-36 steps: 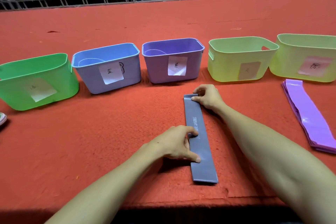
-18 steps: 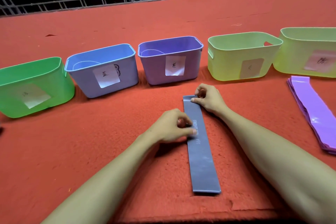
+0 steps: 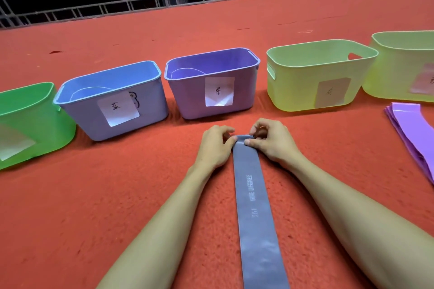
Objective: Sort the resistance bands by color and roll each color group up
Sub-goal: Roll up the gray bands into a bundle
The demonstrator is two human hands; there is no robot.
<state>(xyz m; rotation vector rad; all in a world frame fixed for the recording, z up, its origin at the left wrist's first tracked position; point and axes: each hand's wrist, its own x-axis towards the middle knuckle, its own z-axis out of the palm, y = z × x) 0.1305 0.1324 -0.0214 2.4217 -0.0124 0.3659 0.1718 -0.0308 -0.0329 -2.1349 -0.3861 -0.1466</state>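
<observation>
Left hand (image 3: 215,145) joined right hand (image 3: 272,142) pinching band (image 3: 253,206), cut off below.

A single wide-angle camera sits on the person's head and looks forward and down along both forearms. It is close over the left hand (image 3: 215,145) and right hand (image 3: 272,142), which meet near mid-frame. The band (image 3: 254,206) runs off the bottom edge. The red bench (image 3: 94,206) fills most of the view. The bins (image 3: 187,98) cross the upper middle, and a railing (image 3: 131,7) lines the far top.
</observation>
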